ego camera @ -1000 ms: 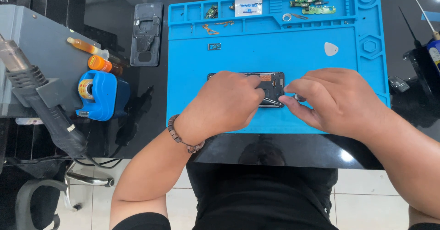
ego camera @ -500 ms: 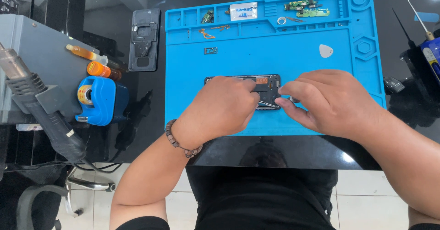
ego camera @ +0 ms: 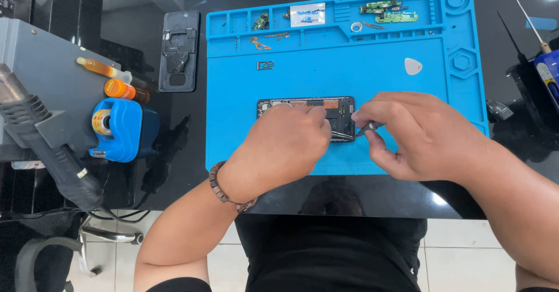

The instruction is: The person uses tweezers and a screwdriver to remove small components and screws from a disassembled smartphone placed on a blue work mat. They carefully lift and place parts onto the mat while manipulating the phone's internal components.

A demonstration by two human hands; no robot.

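Head view, black bench [ego camera: 145, 181], blue work mat [ego camera: 326, 65] across its middle, left hand [ego camera: 285, 146] pressing down an opened phone [ego camera: 308, 108] near the mat's front edge, right hand [ego camera: 425, 135] pinching a slim metal tool [ego camera: 364, 130] at the phone's right end, white pick [ego camera: 413, 66] toward the mat's right edge.

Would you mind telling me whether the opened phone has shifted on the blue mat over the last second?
No. The opened phone lies in the same spot on the blue mat, level below the small white pick; only the head camera drifted.
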